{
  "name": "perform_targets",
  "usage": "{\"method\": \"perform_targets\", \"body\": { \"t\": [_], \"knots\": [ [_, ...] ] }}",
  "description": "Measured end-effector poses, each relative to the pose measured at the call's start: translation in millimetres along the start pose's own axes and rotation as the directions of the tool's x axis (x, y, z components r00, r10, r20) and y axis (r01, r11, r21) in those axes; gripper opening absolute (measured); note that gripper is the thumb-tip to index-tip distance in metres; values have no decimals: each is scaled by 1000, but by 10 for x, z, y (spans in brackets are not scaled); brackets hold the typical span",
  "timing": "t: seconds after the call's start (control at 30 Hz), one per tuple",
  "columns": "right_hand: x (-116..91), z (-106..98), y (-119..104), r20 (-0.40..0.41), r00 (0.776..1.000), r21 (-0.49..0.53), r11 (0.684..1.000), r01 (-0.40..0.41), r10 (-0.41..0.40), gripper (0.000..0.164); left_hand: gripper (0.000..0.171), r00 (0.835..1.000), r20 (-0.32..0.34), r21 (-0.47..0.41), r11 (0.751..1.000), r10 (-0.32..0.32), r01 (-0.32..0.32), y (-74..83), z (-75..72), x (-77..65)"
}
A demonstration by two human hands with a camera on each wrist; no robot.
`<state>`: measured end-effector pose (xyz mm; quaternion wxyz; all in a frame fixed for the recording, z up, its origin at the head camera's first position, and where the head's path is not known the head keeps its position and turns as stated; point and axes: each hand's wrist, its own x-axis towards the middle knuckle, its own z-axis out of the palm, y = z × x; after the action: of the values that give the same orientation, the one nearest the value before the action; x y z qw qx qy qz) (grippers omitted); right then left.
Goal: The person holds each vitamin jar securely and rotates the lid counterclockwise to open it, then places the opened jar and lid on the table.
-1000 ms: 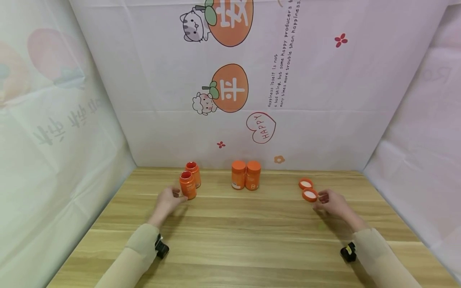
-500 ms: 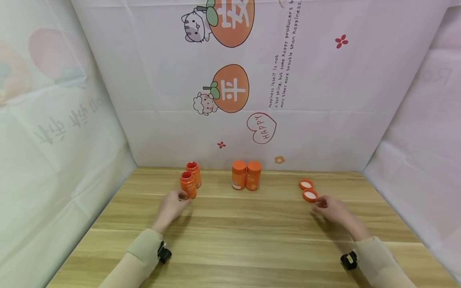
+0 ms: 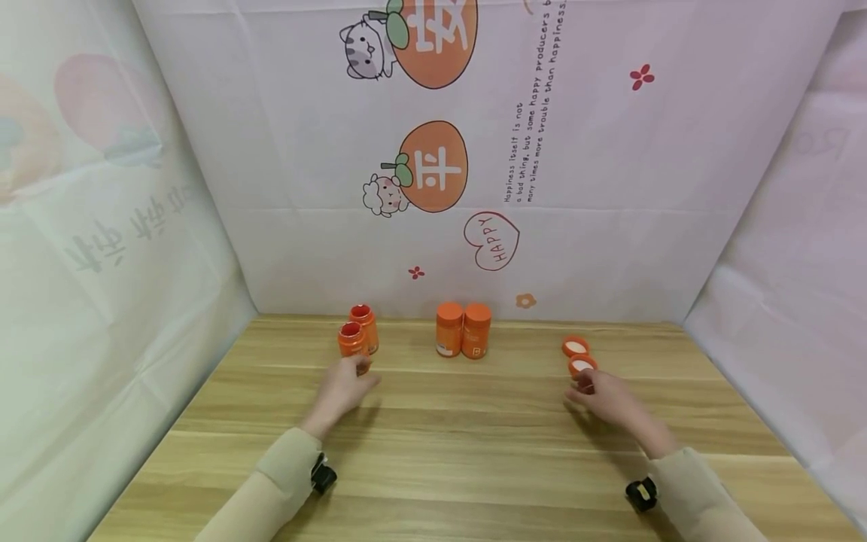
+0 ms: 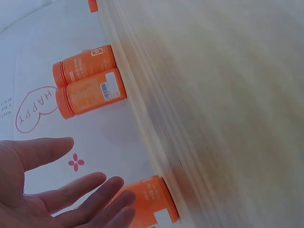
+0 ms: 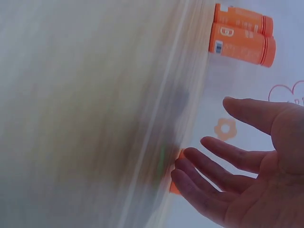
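Note:
In the head view, my left hand [image 3: 344, 388] is in front of two uncapped orange jars [image 3: 351, 340] and partly hides the nearer one. The left wrist view shows its fingers relaxed and apart, with nothing held. My right hand [image 3: 605, 397] hovers just in front of two orange lids [image 3: 576, 346] lying with their white insides up, and covers part of the nearer lid. Its fingers are loosely bent and hold nothing in the right wrist view. Between the hands, farther back, two capped orange jars [image 3: 477, 331] stand upright side by side.
A wood-grain table [image 3: 460, 467] carries everything. White printed sheeting [image 3: 576, 248] rises behind the table, and similar sheets hang at the left and right. A small black camera [image 3: 323, 476] sits at the left wrist, and another camera [image 3: 640, 494] at the right.
Both hands have drawn inward and slightly toward me, the left away from the uncapped jars, the right away from the lids. Jars and lids stay in place.

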<state>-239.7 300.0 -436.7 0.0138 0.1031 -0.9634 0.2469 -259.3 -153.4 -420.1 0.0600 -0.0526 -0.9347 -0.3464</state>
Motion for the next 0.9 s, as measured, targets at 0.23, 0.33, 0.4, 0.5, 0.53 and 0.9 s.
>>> {"method": "perform_targets", "body": {
  "t": [0.23, 0.33, 0.4, 0.5, 0.53, 0.9],
  "knots": [
    [57, 53, -147, -16, 999, -6, 999, 35, -35, 42, 45, 999, 15, -14, 999, 32, -32, 110, 62, 35],
    [88, 69, -180, -14, 999, 1, 999, 44, -44, 41, 46, 999, 14, -19, 998, 53, -53, 122, 106, 65],
    [111, 88, -188, -16, 999, 5, 999, 49, -49, 40, 45, 998, 13, -20, 998, 66, -66, 135, 131, 83],
    [146, 113, -198, -19, 998, 11, 998, 58, -58, 39, 45, 997, 21, -30, 996, 80, -80, 165, 163, 97],
    [157, 123, -201, -21, 998, 11, 998, 61, -61, 39, 45, 996, 27, -37, 996, 83, -82, 181, 170, 99],
    [235, 183, -281, -40, 991, 13, 992, 128, -127, 41, 49, 996, 51, -36, 997, 72, -71, 266, 274, 160]
  ]
}}
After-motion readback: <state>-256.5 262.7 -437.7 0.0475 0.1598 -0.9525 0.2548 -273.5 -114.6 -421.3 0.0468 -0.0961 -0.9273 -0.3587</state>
